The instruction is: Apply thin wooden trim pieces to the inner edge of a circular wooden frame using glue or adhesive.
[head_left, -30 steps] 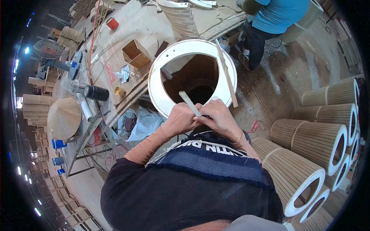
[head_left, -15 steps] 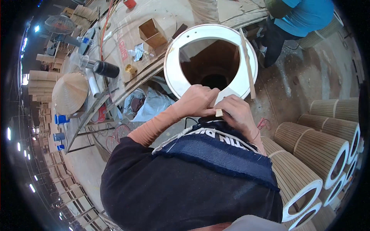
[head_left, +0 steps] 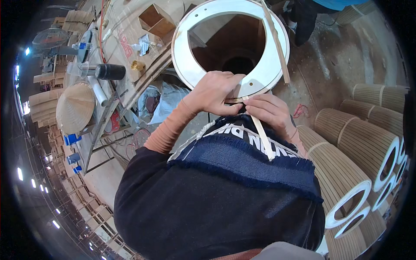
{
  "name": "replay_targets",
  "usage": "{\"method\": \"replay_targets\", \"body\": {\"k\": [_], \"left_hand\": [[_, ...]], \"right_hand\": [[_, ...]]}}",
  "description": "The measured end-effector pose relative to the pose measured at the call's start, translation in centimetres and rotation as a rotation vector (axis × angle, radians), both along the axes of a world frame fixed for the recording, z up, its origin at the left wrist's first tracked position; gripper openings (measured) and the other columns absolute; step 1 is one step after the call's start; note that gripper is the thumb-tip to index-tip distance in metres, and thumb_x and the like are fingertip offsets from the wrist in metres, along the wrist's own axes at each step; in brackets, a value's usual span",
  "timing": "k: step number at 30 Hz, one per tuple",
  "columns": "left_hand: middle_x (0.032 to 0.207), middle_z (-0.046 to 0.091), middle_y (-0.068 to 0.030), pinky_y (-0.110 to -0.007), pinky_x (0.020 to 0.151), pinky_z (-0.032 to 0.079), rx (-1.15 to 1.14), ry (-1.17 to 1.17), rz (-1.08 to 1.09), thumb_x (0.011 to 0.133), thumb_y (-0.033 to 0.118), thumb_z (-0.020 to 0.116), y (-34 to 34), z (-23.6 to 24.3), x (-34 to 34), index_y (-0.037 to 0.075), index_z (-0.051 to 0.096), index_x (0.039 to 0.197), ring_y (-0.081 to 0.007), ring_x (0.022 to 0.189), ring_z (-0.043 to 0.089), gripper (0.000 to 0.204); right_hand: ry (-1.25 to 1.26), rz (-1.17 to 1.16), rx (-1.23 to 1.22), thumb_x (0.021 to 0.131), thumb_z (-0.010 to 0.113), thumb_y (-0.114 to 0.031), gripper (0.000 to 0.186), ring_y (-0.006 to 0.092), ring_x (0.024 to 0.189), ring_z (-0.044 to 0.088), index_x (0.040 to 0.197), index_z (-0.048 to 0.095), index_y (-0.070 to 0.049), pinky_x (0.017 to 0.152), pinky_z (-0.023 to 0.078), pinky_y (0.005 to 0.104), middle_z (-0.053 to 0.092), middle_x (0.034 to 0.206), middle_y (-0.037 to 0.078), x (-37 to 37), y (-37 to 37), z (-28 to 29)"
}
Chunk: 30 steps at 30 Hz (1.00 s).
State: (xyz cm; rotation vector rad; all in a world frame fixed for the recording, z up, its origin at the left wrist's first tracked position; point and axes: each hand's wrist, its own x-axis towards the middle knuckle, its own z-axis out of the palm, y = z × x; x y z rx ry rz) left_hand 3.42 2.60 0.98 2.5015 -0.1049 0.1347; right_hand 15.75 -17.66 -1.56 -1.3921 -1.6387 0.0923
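Observation:
A hollow cylinder with a white ring top (head_left: 184,50) and dark interior stands before me. A long wooden stick (head_left: 279,52) lies across its right side. My left hand (head_left: 213,93) is closed on the near rim, fingertips over the white ring and thumb at the outer edge. My right hand (head_left: 271,115) pinches a pale narrow strip (head_left: 262,138) at that same edge, just right of my left hand; the strip slants down over my dark blue apron (head_left: 229,177). Exactly what lies under my left fingers is hidden.
At left, a workbench (head_left: 112,21) holds a wooden box (head_left: 156,19), a black canister (head_left: 110,71) and a conical straw hat (head_left: 73,108), with white sacks (head_left: 167,110) beneath. Several slatted cylinders (head_left: 346,134) lie at right. A co-worker's dark-clad leg (head_left: 303,24) is at upper right.
My hands have moved up to the near rim. The pale strip, earlier pointing away from me, now slants down toward my body. The view has shifted relative to the bench.

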Motion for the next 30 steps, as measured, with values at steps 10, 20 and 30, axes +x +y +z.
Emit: {"method": "replay_targets", "body": {"k": [10, 20, 30], "left_hand": [[0.079, 0.063, -0.0193, -0.044, 0.071, 0.051, 0.049, 0.019, 0.047, 0.068, 0.034, 0.067, -0.3, -0.7, -0.3, -0.003, 0.059, 0.113, -0.0385, 0.077, 0.063, 0.059], [0.077, 0.063, -0.0155, -0.042, 0.071, 0.052, 0.096, -0.052, 0.019, 0.072, 0.035, 0.07, -0.5, -0.8, -0.2, 0.002, 0.063, 0.086, -0.0348, 0.074, 0.064, 0.037], [0.074, 0.062, -0.0169, -0.043, 0.07, 0.05, 0.055, 0.026, 0.097, 0.081, 0.041, 0.07, -0.7, -0.2, -0.1, -0.001, 0.061, 0.094, -0.0371, 0.071, 0.062, 0.044]], "right_hand": [[0.278, -0.061, -0.106, 0.076, 0.077, -0.009, 0.017, 0.0244, 0.087, 0.067, 0.093, 0.072, -0.007, 0.076, 0.054, 0.0341, 0.071, 0.091, 0.005, 0.0, 0.4, 0.4], [0.259, 0.086, -0.437, 0.089, 0.069, -0.026, 0.022, 0.0335, 0.069, 0.062, 0.091, 0.067, -0.004, 0.062, 0.047, 0.0379, 0.063, 0.074, 0.015, 3.4, 6.7, 2.3], [0.468, -0.063, -0.427, 0.091, 0.071, -0.022, 0.02, 0.0127, 0.062, 0.06, 0.095, 0.069, -0.002, 0.057, 0.045, 0.0261, 0.062, 0.07, 0.008, 3.8, 5.6, 1.6]]}}
